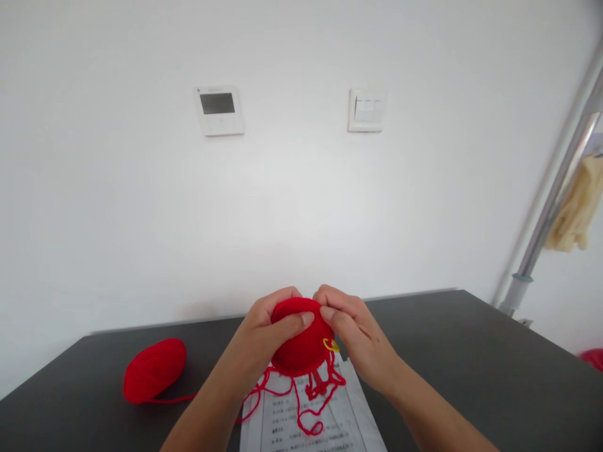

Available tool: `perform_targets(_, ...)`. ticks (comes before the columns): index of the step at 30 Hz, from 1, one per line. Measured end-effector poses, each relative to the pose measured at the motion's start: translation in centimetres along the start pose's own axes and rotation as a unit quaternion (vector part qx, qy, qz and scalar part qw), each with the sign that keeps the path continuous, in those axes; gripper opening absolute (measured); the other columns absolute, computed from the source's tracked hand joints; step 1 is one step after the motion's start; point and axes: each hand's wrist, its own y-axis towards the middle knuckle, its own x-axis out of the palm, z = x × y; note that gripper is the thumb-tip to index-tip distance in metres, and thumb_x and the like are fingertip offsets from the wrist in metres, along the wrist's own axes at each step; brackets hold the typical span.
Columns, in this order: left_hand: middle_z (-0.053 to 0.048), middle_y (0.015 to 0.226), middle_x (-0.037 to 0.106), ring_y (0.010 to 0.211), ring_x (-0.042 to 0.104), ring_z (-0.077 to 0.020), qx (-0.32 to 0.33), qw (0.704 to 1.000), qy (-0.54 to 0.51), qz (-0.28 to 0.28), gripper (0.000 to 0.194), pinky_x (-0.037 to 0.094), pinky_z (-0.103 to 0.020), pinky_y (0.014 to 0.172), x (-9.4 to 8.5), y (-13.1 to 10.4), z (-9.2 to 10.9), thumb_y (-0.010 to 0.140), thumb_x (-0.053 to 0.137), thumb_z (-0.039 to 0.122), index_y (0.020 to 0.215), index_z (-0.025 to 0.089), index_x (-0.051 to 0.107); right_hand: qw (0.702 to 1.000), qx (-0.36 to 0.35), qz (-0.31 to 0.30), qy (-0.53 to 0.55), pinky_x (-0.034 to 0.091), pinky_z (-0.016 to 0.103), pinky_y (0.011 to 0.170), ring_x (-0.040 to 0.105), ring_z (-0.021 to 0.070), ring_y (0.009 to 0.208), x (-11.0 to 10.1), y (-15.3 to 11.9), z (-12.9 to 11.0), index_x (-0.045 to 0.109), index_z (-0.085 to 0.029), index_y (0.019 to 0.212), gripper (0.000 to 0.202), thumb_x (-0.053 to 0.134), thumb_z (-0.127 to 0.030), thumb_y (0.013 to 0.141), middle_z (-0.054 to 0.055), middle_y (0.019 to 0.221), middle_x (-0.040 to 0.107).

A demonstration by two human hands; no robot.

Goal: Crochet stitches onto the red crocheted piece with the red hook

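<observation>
Between both hands is a round red crocheted piece [301, 348], held up over printed sheets of paper [292, 427]. My left hand [276, 320] grips its left side, thumb lying across the front and fingers behind. On the upper right edge, my right hand [351, 323] pinches the piece between thumb and fingers. A yellow stitch marker [331, 344] hangs at the lower right of the piece. Loose red yarn [311, 430] dangles from it in loops over the paper. The fingertips behind the piece are hidden.
A red yarn ball [155, 370] rests on the dark table [452, 364] at the left, its strand running towards the paper. Behind stands a white wall with a thermostat panel [220, 112] and a light switch [367, 110]. A metal pole [551, 213] rises at the right.
</observation>
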Motion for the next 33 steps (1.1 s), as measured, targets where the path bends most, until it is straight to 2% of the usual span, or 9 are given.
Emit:
perform_targets(19,0.006,0.052,0.049,0.047,0.040,-0.0062,-0.029,0.999,-0.010,-0.009,0.022,0.028,-0.017,0.046,0.01,-0.02,0.17,0.066,0.070,0.027,0.063,0.017,0.051,1.000,-0.001,-0.010,-0.015,0.028,0.024,0.052,0.033,0.0110,0.055,-0.08,0.08,0.01,0.038,-0.021,0.063,0.023,0.039,-0.021,0.086,-0.005,0.059,0.037)
perform_targets(25,0.006,0.049,0.051,0.044,0.041,-0.0061,-0.047,0.997,-0.044,-0.029,0.020,0.028,-0.017,0.044,-0.07,-0.02,0.22,0.064,0.071,0.025,0.062,0.017,0.053,1.000,-0.005,-0.016,-0.012,0.026,0.024,0.051,0.031,0.0106,0.054,-0.13,0.10,-0.10,0.038,-0.021,0.063,0.021,0.039,-0.019,0.084,-0.005,0.059,0.035)
perform_targets(33,0.005,0.050,0.053,0.044,0.044,-0.0063,-0.060,0.996,-0.055,-0.032,0.019,0.030,-0.017,0.043,-0.22,0.00,0.21,0.063,0.072,0.025,0.063,0.016,0.055,1.000,-0.012,-0.021,-0.017,0.028,0.024,0.052,0.033,0.0107,0.055,-0.17,0.02,-0.20,0.040,-0.021,0.065,0.023,0.039,-0.022,0.087,-0.005,0.059,0.036)
